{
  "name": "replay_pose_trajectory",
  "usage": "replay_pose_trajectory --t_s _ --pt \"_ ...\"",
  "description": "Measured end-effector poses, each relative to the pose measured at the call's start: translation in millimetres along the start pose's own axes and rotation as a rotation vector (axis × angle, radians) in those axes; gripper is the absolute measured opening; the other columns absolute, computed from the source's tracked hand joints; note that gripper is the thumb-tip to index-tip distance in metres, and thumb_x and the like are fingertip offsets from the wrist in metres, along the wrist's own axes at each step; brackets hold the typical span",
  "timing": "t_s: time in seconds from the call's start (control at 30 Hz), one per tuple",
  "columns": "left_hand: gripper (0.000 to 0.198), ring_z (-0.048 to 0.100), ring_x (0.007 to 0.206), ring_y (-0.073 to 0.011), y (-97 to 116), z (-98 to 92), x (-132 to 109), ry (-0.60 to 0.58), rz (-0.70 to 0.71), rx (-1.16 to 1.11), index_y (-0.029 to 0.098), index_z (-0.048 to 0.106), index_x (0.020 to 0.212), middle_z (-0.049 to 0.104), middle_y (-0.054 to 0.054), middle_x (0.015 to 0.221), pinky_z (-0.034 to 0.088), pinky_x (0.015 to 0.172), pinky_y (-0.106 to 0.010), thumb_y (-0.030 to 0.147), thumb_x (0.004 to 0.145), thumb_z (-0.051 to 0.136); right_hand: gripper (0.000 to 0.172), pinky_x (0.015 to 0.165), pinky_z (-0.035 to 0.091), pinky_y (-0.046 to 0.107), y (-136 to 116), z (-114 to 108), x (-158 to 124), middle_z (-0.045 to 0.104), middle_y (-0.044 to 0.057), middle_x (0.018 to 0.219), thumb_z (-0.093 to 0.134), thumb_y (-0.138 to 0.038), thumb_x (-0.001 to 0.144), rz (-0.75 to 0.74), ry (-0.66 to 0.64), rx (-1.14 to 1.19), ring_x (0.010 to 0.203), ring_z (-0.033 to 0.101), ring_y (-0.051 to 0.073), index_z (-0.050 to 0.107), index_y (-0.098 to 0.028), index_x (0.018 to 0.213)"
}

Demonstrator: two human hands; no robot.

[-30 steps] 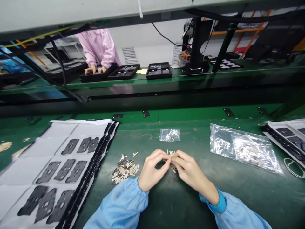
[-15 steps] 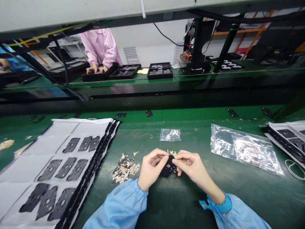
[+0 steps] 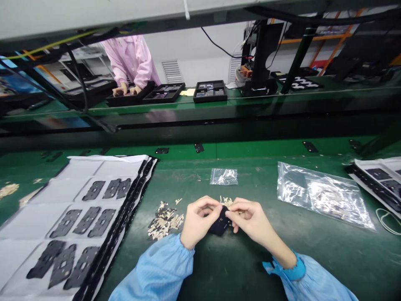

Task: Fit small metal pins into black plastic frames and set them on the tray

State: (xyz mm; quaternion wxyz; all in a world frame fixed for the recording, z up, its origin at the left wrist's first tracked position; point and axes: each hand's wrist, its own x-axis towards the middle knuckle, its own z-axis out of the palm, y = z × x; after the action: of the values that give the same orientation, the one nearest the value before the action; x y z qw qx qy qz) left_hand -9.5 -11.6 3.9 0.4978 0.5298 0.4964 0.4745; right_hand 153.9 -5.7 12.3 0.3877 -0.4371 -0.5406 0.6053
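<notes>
Both hands meet over a small black plate-like part (image 3: 220,225) in front of me. My left hand (image 3: 200,218) pinches its upper left edge between thumb and fingers. On the other side, my right hand (image 3: 247,215) has thumb and forefinger pressed together at the part's upper right; whether a tiny piece sits in that pinch is hidden. Left of my hands lies a heap of small beige and black strips (image 3: 165,221). A smaller pile of beige strips (image 3: 226,201) shows just behind my fingers.
A white compartmented tray (image 3: 37,205) with several black plates (image 3: 65,223) stands at left. Clear plastic bags (image 3: 223,177) (image 3: 326,196) lie behind and right. A rubber band (image 3: 388,221) rests near another tray (image 3: 363,173). Across the bench, a person in pink (image 3: 134,62) handles black trays.
The black part has tilted between my fingers, so its pale central mark is now mostly out of sight. Both hands keep nearly the same place and grip.
</notes>
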Motion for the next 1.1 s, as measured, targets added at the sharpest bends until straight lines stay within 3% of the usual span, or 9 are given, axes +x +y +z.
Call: replay_pose_trajectory --t_s 0.2,1.1 --pt "0.008 0.057 0.064 -0.0116 -2.5 -0.1 0.6 0.032 -0.026 0.006 0.013 0.065 0.069 0.059 -0.002 0.068 0.048 0.059 -0.021 0.02 0.073 0.064 0.026 0.037 0.05 0.02 6.5 1.1 1.1 0.051 0.001 0.073 0.068 -0.038 0.073 0.012 -0.012 0.008 0.04 0.055 0.007 0.07 -0.012 0.071" --pt "0.007 0.06 0.063 -0.0136 1.9 -6.3 4.0 -0.035 -0.118 0.0 0.013 0.067 0.066 0.065 -0.004 0.065 0.05 0.056 -0.021 0.019 0.067 0.069 0.025 0.035 0.047 0.018 -1.4 -1.1 1.0 0.053 -0.001 0.062 0.073 -0.037 0.067 0.082 -0.043 0.109 0.037 0.053 0.007 0.071 -0.012 0.066"
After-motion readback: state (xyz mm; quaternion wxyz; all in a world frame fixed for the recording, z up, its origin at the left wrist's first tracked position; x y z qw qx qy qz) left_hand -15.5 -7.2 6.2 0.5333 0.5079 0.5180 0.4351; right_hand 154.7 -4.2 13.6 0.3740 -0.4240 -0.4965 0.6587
